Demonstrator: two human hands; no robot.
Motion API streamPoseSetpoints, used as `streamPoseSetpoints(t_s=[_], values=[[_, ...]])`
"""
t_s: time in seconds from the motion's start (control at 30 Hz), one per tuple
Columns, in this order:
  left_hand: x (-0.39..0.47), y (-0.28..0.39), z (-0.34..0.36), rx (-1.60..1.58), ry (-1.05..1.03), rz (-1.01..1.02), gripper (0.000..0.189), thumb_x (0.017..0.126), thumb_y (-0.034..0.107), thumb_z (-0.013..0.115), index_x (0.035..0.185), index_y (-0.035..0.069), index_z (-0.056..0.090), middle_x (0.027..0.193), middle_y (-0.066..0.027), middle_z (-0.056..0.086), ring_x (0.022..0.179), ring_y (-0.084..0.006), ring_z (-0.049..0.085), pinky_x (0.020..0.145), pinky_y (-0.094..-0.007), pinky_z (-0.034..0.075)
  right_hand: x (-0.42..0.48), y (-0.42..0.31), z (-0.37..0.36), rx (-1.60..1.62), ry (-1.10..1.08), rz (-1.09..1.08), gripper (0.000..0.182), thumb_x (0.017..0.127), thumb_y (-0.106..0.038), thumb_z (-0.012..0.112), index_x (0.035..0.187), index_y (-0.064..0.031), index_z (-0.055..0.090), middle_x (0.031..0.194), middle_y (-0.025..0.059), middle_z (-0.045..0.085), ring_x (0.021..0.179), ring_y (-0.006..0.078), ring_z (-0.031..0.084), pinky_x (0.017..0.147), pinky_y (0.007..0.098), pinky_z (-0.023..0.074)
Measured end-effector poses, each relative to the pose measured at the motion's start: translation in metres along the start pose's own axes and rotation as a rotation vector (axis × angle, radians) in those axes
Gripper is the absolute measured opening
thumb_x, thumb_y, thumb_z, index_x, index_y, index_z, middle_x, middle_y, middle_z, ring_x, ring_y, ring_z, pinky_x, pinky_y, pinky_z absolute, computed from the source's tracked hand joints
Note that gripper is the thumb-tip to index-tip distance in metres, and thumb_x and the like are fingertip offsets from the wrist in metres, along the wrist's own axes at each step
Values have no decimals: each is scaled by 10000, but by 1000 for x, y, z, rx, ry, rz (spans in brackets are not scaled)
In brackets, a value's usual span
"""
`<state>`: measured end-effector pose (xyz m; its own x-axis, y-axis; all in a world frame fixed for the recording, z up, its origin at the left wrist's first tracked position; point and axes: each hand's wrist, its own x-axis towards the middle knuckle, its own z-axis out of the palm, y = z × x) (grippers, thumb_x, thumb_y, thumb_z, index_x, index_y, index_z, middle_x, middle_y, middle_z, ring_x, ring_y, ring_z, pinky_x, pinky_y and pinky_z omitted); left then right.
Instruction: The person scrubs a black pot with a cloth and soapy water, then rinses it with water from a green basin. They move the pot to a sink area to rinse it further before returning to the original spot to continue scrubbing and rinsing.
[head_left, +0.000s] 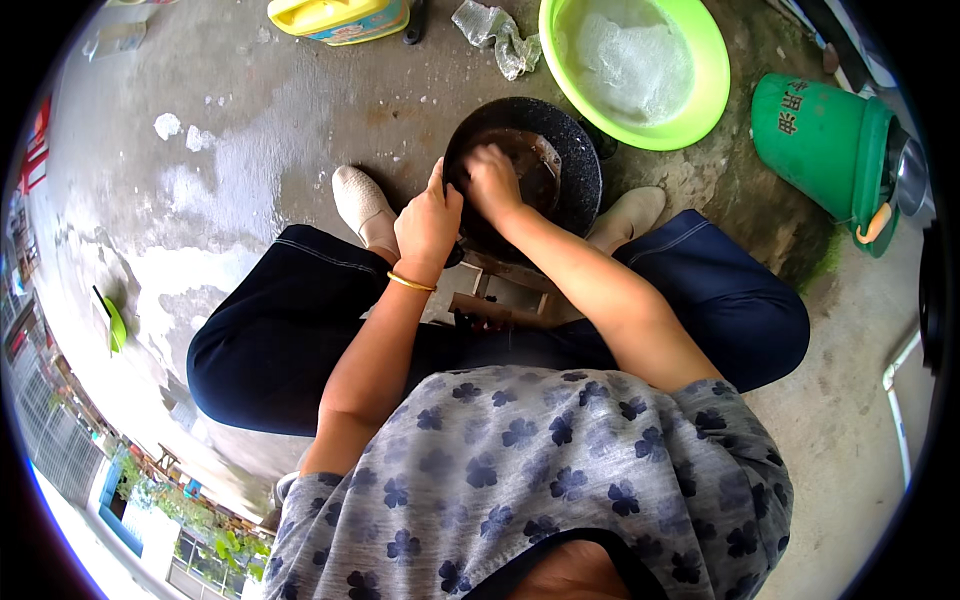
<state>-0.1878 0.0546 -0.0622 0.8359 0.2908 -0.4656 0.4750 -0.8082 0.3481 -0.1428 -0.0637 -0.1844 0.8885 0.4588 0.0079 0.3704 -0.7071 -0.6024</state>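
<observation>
A black speckled wok (581, 161) stands tilted between my feet, with some brownish water (529, 161) in it. My left hand (429, 221) holds the wok's left rim, thumb and index finger showing along the edge. Inside the wok, against the left part of its inner wall, is my right hand (491, 180). Its fingers are bent and blurred, so whether they hold anything cannot be seen. A dark side handle (606, 142) sticks out at the wok's far right, close to a lime-green basin (716, 75) of sudsy water.
A crumpled clear plastic bag (499, 36) lies left of the basin. Beyond it are a dark handle-like object (415, 22) and a yellow jug (337, 16). A green bucket (814, 142) bearing writing lies at right. Wet concrete (247, 142) surrounds my shoes. A green dustpan-like object (115, 324) is far left.
</observation>
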Motion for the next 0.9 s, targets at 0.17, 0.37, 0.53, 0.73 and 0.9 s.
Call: streamPoseSetpoints(t_s=[0.17,0.37,0.53,0.73,0.9], values=[[-4,2,-1,-2,-37,-30,467,927,313,482,1375,182,505,722,-202,670,667,-381,660,636,-485,532,19,15,-7,-432,-54,-70,74,771,-106,570,806,-75,628,884,98,608,909,286,566,724,417,472],[-3,8,-5,-54,-47,-67,456,931,321,472,1361,174,511,793,-237,668,742,-415,656,679,-509,516,32,16,6,-122,330,477,145,757,-103,648,854,-15,586,906,177,577,895,379,547,779,474,451],[-4,13,-14,-67,-84,-79,465,928,314,467,1373,186,494,786,-242,667,744,-415,656,687,-512,513,-14,-23,5,218,146,73,99,753,-38,628,843,-10,598,942,188,552,915,393,546,793,479,462],[-7,4,4,27,20,-7,467,927,318,469,1374,186,510,647,-161,665,617,-354,664,615,-473,544,20,38,-8,-165,143,172,87,734,-92,642,780,-45,585,906,135,576,895,340,573,730,455,493],[-12,5,5,54,24,-38,463,920,309,479,1365,186,520,645,-162,665,597,-346,664,593,-467,545,0,43,-18,-207,294,602,164,755,-137,683,864,-58,590,920,145,591,912,364,570,797,481,478]])
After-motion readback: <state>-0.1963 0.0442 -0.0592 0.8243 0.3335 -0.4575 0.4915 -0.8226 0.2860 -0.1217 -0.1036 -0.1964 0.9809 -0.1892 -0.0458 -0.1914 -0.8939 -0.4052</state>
